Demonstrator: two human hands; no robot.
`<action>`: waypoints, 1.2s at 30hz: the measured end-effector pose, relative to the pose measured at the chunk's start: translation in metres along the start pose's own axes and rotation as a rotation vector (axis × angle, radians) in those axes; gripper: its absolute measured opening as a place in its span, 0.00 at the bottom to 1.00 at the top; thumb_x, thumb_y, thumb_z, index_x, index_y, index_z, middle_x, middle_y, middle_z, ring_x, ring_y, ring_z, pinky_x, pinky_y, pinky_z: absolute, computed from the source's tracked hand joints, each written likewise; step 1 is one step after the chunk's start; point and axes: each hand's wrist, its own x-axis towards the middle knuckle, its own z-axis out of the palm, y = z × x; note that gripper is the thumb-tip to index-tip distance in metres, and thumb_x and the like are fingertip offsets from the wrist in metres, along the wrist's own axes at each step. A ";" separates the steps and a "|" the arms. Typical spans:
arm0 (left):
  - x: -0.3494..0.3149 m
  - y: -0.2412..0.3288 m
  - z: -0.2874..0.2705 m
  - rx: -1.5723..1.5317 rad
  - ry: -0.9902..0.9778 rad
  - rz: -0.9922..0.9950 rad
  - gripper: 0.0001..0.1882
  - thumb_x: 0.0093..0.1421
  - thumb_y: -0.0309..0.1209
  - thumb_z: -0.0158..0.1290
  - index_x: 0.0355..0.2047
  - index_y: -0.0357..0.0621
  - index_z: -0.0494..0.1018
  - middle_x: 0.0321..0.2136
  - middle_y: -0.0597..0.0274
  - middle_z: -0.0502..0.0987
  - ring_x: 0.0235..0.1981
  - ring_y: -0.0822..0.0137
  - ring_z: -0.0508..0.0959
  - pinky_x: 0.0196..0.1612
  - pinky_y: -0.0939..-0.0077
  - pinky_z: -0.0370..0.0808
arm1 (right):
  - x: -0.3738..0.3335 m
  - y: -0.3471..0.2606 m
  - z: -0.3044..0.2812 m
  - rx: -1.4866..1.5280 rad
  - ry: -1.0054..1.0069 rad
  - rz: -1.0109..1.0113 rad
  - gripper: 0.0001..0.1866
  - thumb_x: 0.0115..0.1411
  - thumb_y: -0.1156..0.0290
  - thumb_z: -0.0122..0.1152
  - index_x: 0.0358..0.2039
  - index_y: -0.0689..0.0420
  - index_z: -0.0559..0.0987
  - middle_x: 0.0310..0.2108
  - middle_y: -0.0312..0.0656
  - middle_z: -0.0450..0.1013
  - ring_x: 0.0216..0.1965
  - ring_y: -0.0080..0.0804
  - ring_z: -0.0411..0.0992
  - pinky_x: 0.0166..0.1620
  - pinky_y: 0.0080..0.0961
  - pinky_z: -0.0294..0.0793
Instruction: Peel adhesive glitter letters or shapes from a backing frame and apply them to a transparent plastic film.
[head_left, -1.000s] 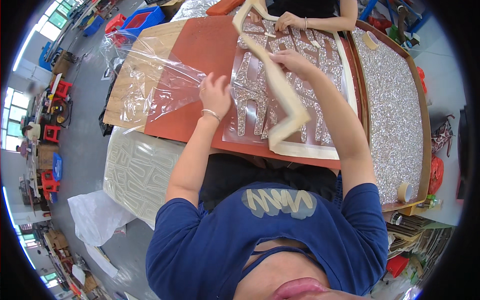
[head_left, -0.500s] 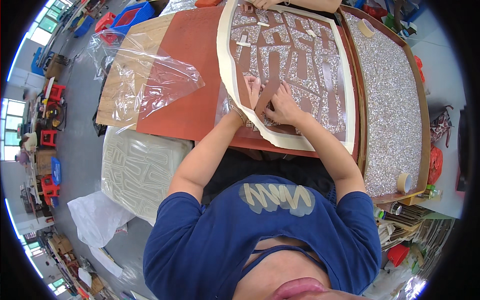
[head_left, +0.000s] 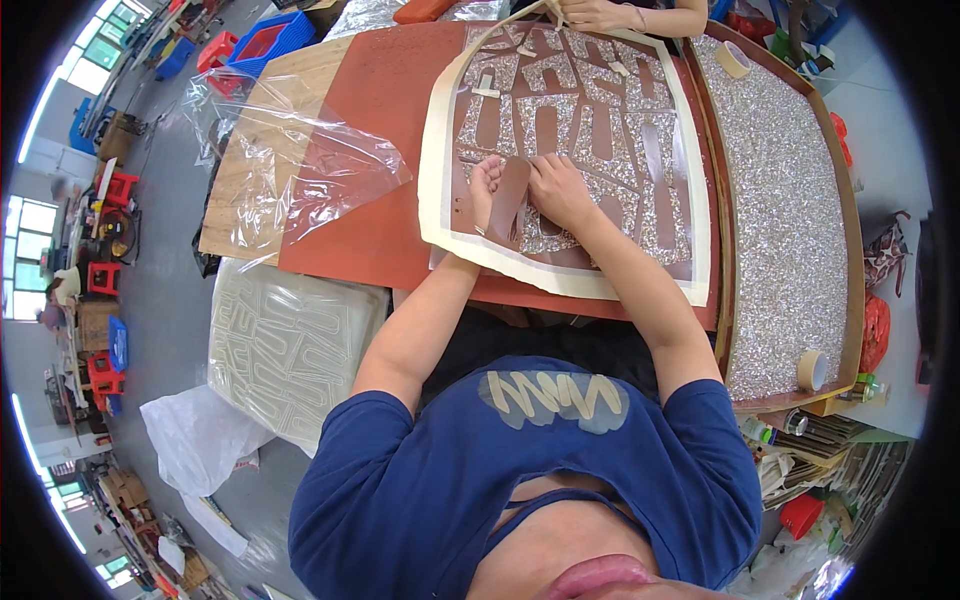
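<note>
in the head view, the cream-bordered brown cut-out sheet (head_left: 602,135) lies over the red surface (head_left: 375,100). within the sheet's near-left part, the left hand (head_left: 486,182), fingers partly curled, is positioned left of a raised brown flap (head_left: 510,202); the right hand (head_left: 561,192), fingers close together, is right of it. whether either pinches the flap cannot be told. clear film (head_left: 345,185) lies left of the sheet; a glittery panel (head_left: 785,220), right.
</note>
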 end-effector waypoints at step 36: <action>0.040 0.014 -0.016 0.868 -0.072 -0.047 0.23 0.58 0.29 0.53 0.52 0.32 0.68 0.42 0.51 0.76 0.39 0.62 0.78 0.40 0.74 0.74 | 0.018 0.039 0.004 0.289 -0.100 0.124 0.13 0.47 0.79 0.55 0.37 0.61 0.77 0.41 0.44 0.73 0.44 0.43 0.71 0.47 0.36 0.71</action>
